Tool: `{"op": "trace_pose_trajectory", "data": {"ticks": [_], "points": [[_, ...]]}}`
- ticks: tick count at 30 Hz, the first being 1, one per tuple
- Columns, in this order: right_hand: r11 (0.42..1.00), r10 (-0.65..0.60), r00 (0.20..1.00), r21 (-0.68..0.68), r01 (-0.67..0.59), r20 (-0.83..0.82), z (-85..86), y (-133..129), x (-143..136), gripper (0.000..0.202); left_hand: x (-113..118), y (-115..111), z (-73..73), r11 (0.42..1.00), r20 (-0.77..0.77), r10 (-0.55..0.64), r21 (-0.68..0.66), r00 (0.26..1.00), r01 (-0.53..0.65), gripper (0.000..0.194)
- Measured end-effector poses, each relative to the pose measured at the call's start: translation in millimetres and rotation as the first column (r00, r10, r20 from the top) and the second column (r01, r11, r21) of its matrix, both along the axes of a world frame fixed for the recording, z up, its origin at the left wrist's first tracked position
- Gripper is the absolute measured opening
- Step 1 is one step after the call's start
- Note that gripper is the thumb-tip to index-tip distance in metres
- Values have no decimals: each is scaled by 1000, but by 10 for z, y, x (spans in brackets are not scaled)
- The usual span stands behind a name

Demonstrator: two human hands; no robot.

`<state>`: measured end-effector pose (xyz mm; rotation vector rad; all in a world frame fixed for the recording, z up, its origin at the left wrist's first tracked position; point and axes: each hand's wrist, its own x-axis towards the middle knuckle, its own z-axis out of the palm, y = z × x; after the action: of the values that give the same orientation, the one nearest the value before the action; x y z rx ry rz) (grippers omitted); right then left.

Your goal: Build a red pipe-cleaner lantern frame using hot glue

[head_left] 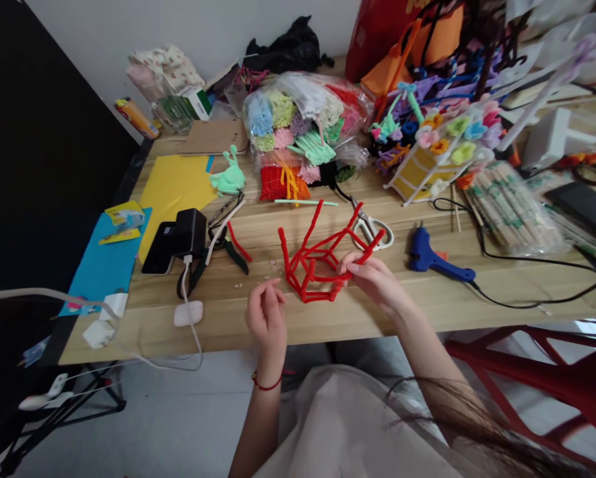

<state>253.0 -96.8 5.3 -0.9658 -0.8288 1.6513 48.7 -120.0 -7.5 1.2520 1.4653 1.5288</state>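
Note:
A red pipe-cleaner frame (319, 296), with a many-sided base and several prongs sticking up, is held just above the wooden table. My right hand (377, 282) pinches its right corner, thumb and fingers closed round a red stem. To the left of the frame, apart from it, my left hand (267, 315) has its fingers curled in, and nothing shows in them. White-handled scissors (377, 234) lie behind my right hand. A loose red pipe-cleaner piece (239, 241) and a pale green stem (305, 202) lie beyond the frame.
A blue glue gun (435, 257) lies on the right, its black cord looping toward the bagged sticks (507, 206). Dark-handled pliers (235, 257), a phone (158, 249) and a black charger (190, 231) lie left. Bagged pipe cleaners (298, 119) and a flower-topped basket (417, 174) stand behind.

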Motion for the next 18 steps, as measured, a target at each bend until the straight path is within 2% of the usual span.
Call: {"op": "trace_pose_trajectory", "data": {"ticks": [5, 8, 12, 15, 18], "points": [[998, 50, 997, -51, -47, 54, 44, -27, -27, 20, -94, 193, 45, 996, -69, -59, -75, 996, 54, 20], [997, 51, 995, -55, -47, 87, 73, -26, -28, 23, -77, 201, 52, 989, 5, -98, -109, 995, 98, 18], [989, 92, 985, -127, -73, 147, 106, -18, -18, 32, -26, 142, 81, 983, 116, -61, -167, 991, 80, 23], [975, 163, 963, -182, -124, 217, 145, -15, -7, 43, -16, 103, 117, 991, 114, -7, -130, 993, 22, 26], [972, 201, 915, -187, -142, 349, 195, -29, 9, 53, -22, 78, 155, 999, 60, 10, -32, 998, -8, 23]]}}
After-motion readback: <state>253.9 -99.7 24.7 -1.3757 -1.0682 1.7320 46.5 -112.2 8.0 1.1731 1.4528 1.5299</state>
